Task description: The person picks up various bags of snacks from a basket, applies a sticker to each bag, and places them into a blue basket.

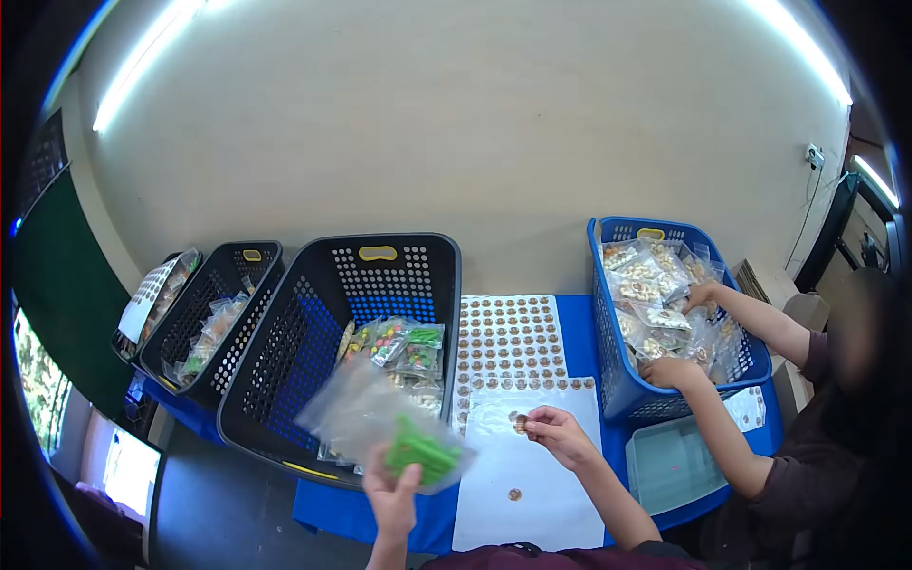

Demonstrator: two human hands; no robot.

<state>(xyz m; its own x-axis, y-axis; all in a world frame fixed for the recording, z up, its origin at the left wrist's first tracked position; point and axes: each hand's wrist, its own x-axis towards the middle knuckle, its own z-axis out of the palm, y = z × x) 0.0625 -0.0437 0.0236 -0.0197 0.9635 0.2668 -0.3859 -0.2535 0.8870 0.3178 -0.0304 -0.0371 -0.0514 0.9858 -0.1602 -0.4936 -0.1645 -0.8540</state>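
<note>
My left hand (394, 494) grips a clear plastic bag with bright green pieces (423, 454) in its lower part, held over the near edge of the large dark basket (258, 380). Between the fingertips of my right hand (562, 437) is a small round brown sticker (520, 424), above a white sheet (546, 513). One similar sticker (515, 495) lies lower on that sheet. Behind it, a sheet with rows of round brown stickers (510, 332) lies flat. Inside the large dark basket are several filled bags (389, 342).
A co-worker's two hands (672, 374) reach into a blue basket (617, 380) of filled bags at the right. Below it sits a translucent tray (673, 467). Two smaller dark baskets (214, 275) with bags stand at the left. A blue cloth (332, 511) covers the table.
</note>
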